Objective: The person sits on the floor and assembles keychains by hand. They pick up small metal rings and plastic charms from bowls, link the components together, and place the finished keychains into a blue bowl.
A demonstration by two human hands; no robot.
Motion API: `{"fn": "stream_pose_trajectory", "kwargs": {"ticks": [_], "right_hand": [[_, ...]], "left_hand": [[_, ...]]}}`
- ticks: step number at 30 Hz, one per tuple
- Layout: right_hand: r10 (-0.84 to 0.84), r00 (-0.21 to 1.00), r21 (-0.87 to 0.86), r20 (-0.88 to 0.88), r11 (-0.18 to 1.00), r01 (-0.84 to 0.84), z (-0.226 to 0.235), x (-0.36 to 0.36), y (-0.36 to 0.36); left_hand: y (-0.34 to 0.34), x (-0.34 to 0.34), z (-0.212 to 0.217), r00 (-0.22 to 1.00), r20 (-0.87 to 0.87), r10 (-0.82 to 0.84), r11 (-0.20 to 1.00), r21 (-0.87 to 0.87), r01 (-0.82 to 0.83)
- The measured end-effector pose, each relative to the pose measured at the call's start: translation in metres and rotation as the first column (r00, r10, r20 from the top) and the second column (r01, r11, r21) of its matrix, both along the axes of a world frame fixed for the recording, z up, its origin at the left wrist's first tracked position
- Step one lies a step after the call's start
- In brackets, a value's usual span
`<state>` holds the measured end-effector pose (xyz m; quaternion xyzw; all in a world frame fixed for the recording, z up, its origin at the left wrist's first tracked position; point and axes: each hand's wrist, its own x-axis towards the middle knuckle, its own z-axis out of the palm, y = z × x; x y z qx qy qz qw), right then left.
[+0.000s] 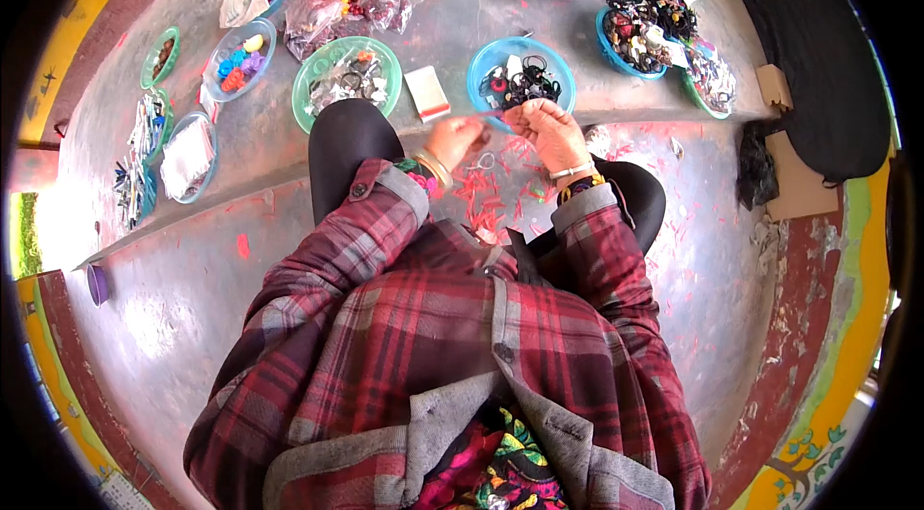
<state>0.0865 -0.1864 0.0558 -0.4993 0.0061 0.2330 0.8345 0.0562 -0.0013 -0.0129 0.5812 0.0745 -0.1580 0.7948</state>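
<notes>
In front of my knees, my left hand (456, 141) and my right hand (551, 137) are raised close together, fingers pinched. A thin reddish strip (489, 114) stretches between their fingertips; blur hides exactly what it is. Just beyond my right hand stands a blue bowl (474, 70) of black hair ties with a few red ones. A green bowl (300, 85) of small clear packets and dark bands is past my left knee. Between the bowls lies a small white box (425, 91) with a red edge. Scissors (484, 162) and many red scraps (481, 200) lie below my hands.
A raised concrete ledge (443, 19) carries several more bowls and plastic bags (337, 14). At the right, a blue basin (608, 46) overflows with hair ties. Pens or similar sticks (144, 130) fill a container at the left. Cardboard (804, 185) and a black bag (758, 164) lie far right.
</notes>
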Motion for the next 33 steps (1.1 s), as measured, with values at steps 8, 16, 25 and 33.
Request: {"fn": "stream_pose_trajectory", "kwargs": {"ticks": [8, 16, 25, 33], "right_hand": [[0.247, 0.968, -0.581, 0.044, 0.795, -0.176, -0.054, 0.003, -0.022], [0.884, 0.385, -0.962, -0.265, -0.269, -0.045, -0.191, -0.004, -0.017], [0.73, 0.596, -0.941, -0.333, -0.216, -0.26, -0.255, 0.002, 0.025], [0.697, 0.587, -0.911, -0.411, -0.308, -0.273, -0.275, 0.019, 0.044]], "left_hand": [[0.026, 0.001, 0.046, 0.953, -0.082, 0.293, 0.95, -0.089, -0.299], [0.044, 0.004, 0.104, 0.953, 0.135, 0.272, 0.958, 0.054, -0.281], [0.049, 0.007, 0.069, 0.96, -0.069, 0.272, 0.96, 0.087, -0.265], [0.048, 0.01, 0.063, 0.959, -0.12, 0.256, 0.963, 0.115, -0.242]]}}
